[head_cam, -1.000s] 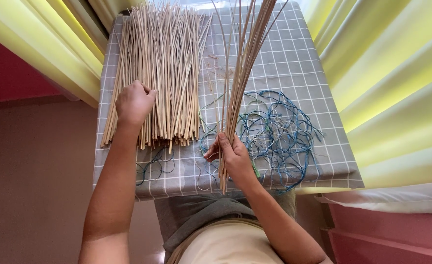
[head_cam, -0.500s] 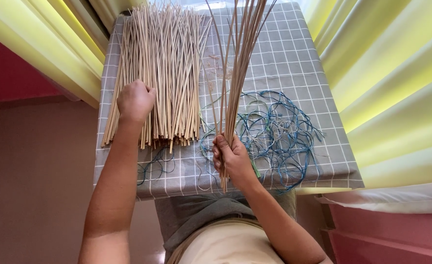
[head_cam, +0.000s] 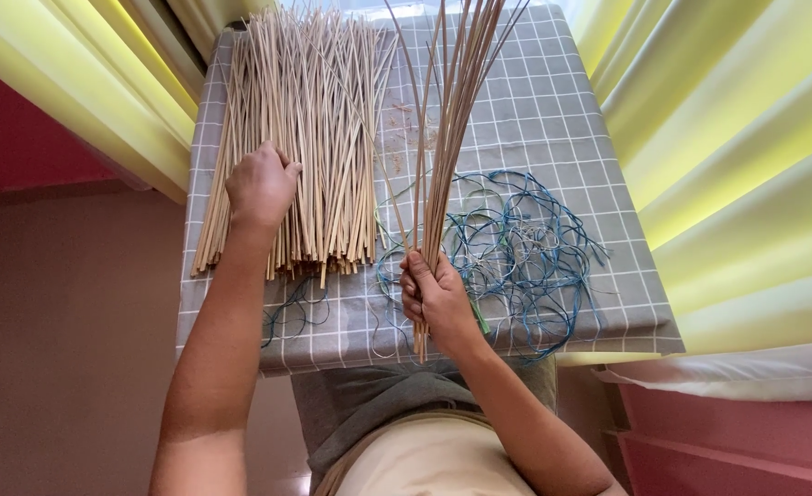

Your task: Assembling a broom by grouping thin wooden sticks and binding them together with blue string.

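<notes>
1. Surface (head_cam: pixel 553 119): grey cloth with a white grid, running ahead of both hands; yellow curtains (head_cam: pixel 727 138) hang on either side.
2. Pile of thin tan sticks (head_cam: pixel 305 138): lies flat on the surface, fanned lengthwise, starting under the left fingers and stretching well beyond them to the far edge.
3. Tangle of blue wire (head_cam: pixel 525 248): loose loops on the surface, just right of and beyond the right fingers; a few strands trail toward the near edge below the pile.
4. Stick bundle (head_cam: pixel 452 119): stands near upright, fanning out above the right fingers, short ends poking below the fist.
5. Left hand (head_cam: pixel 261 186): rests on the near end of the pile, fingers curled down into the sticks, touching them; can't tell if any stick is actually pinched.
6. Right hand (head_cam: pixel 435 298): fingers closed tight around the lower part of the stick bundle, held over the near edge of the surface, next to the wire.
</notes>
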